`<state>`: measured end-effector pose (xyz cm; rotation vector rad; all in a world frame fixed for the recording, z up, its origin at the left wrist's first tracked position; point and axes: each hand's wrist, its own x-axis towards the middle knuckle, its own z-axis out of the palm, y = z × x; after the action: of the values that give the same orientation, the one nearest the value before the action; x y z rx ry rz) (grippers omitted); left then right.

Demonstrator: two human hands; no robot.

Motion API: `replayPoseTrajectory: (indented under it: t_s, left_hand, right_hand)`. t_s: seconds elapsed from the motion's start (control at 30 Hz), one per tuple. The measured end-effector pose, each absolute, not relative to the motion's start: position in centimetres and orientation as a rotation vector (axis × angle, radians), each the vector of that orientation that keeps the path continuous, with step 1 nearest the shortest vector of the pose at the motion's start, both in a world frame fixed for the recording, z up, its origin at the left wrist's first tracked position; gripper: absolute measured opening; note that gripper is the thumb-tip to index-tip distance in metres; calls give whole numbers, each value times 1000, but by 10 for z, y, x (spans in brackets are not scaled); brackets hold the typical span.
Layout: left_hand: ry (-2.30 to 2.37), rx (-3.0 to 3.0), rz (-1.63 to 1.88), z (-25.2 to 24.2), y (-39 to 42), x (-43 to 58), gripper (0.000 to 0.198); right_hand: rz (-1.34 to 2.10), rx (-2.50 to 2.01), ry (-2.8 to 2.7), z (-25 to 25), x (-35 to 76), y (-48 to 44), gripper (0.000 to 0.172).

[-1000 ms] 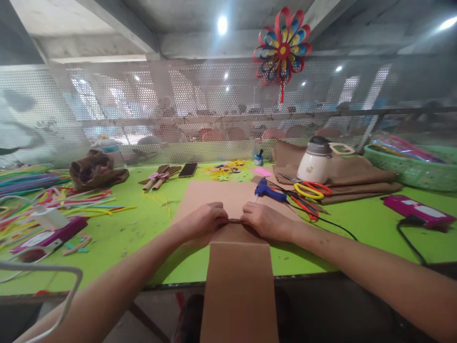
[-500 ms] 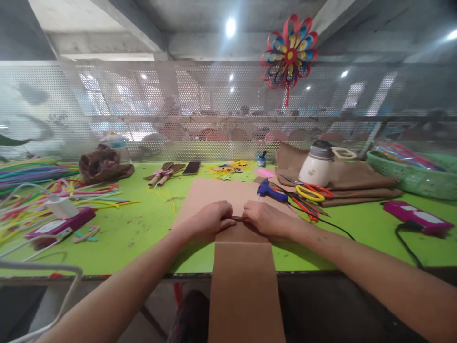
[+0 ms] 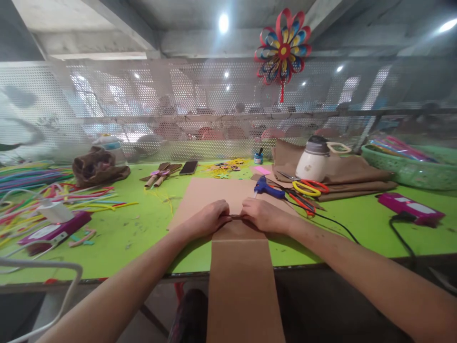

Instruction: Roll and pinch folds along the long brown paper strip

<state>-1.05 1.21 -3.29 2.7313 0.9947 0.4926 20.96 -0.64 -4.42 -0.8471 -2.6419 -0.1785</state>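
A long strip of brown paper [image 3: 243, 281] hangs over the table's front edge, with a crease across it near that edge. Its far end is rolled or folded into a narrow band between my hands. My left hand [image 3: 213, 216] pinches the band's left end, fingers curled over it. At the right end, my right hand [image 3: 262, 215] grips it the same way. Beneath both hands lies a sheet of light brown card [image 3: 205, 193]. Just beyond my right hand rests a blue glue gun [image 3: 269, 189] with a black cord.
Scissors with yellow handles [image 3: 305, 189], a white jug [image 3: 312, 164], folded brown paper [image 3: 357, 178] and a green basket [image 3: 403, 166] stand right. Left are colourful pipe cleaners [image 3: 35, 178], a purple power strip [image 3: 59, 233] and a crumpled brown bundle [image 3: 94, 166]. A phone [image 3: 188, 167] lies behind.
The view has shifted slightly, so the scene sits a little further left. Both hands still pinch the band of the paper strip; the fingers have moved only slightly.
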Motion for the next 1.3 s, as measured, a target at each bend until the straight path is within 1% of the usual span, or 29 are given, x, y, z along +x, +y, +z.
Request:
replayPoseTrajectory:
  t_s: [0.13,0.3,0.67,1.0,1.2,1.3]
  left_hand:
    - [945,2727,504,-30,12,-14,10]
    - [857,2777,447,-27,12,-21,16]
    - [831,2896,292,-19,7,-26,22]
    - [770,3066,327,-29,10,-30,25]
    - [736,3176,277,-21,-1,-29,25]
    - [725,3236,253,-21,-9,-29,24]
  right_hand:
    - [-134,-833,-2624,-45,214,-6,16]
    - [-152,-848,-2631,-45,222,-9,15]
    - [-169,-864,-2769,-20,226,-26,4]
    - [-206,-784,-2820,-23,228,-24,8]
    - [-367,-719,-2852,-30,230,-21,18]
    - [-434,-718,-2864,-31,228,-23,19]
